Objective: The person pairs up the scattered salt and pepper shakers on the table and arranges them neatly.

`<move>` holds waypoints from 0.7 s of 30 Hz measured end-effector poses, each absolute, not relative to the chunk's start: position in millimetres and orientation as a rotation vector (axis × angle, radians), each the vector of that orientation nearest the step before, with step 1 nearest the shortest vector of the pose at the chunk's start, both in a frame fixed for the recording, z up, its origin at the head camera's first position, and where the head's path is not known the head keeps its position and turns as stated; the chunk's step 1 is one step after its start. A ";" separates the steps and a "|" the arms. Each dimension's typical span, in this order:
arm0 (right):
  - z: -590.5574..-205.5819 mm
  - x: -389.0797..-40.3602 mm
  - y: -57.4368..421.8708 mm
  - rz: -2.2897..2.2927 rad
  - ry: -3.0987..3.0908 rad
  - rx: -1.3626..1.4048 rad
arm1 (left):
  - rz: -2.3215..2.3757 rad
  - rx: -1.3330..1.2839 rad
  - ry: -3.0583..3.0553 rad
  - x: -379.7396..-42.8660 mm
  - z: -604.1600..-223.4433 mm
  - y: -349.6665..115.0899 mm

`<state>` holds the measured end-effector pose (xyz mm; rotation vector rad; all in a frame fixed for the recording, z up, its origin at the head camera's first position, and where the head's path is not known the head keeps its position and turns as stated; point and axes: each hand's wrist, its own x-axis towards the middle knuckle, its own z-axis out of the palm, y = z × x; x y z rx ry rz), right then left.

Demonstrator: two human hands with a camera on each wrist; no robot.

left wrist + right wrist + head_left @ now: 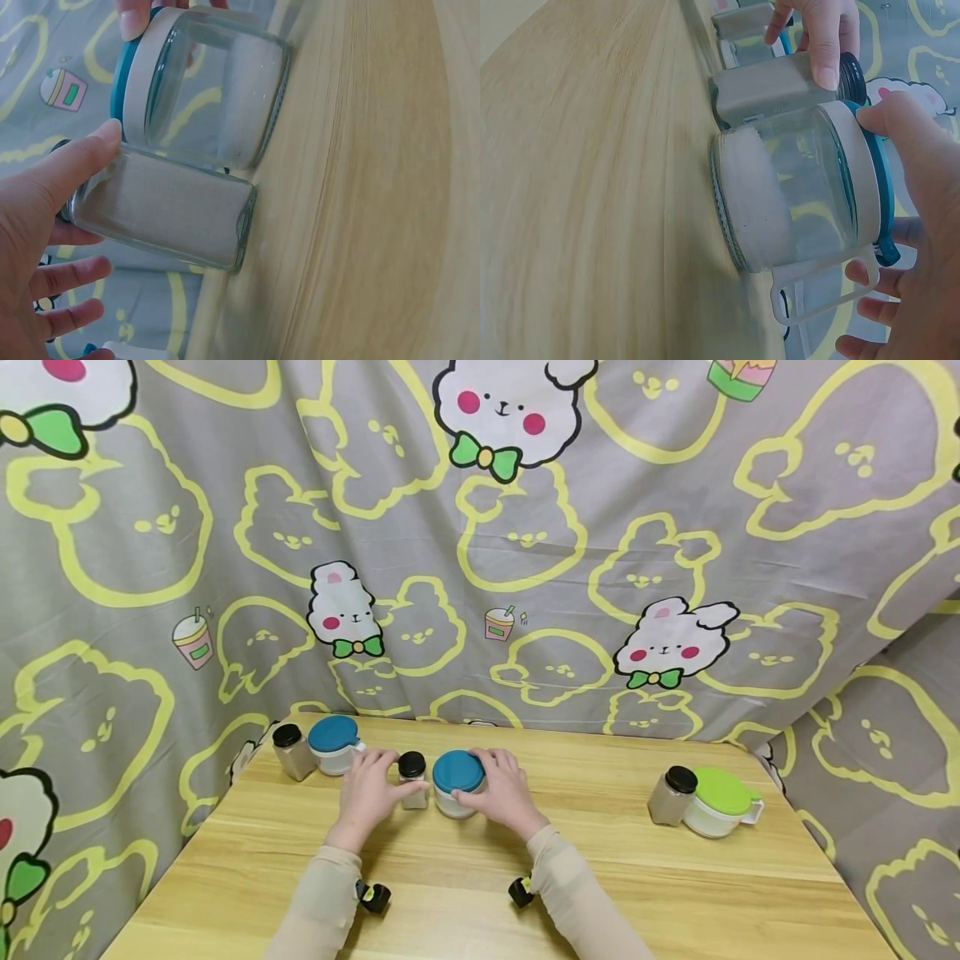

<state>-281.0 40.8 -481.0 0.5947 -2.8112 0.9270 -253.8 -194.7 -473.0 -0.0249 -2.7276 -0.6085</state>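
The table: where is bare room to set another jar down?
The table is bare between the right grip and the rightmost black-lidded jar, and in front of the green-lidded jar. Crowded: around the left grip, middle black-lidded jar and centre blue-lidded jar.

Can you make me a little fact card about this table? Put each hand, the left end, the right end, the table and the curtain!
left hand: grips middle black-lidded jar
right hand: grips middle blue-lidded jar
left end: another black-lidded jar, another blue-lidded jar
right end: third black-lidded jar, green-lidded jar
table: light wood
curtain: grey, with bunnies
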 end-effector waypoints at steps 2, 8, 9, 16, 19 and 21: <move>-480.9 -280.7 42.7 0.917 -2.813 0.586 | -0.605 -0.029 -2.730 -254.1 -473.0 -193.2; -480.1 -280.9 48.2 0.894 -2.811 0.576 | -0.580 -0.040 -2.720 -255.5 -474.4 -188.8; -480.1 -280.9 49.0 0.891 -2.810 0.574 | -0.578 -0.039 -2.720 -255.7 -474.7 -188.1; -481.2 -282.0 57.0 0.894 -2.796 0.570 | -0.596 -0.036 -2.739 -257.0 -472.8 -179.7; -480.5 -281.7 60.7 0.897 -2.792 0.575 | -0.603 -0.036 -2.754 -257.5 -471.5 -174.7; -480.5 -281.7 62.5 0.898 -2.790 0.575 | -0.603 -0.040 -2.755 -257.9 -471.4 -172.4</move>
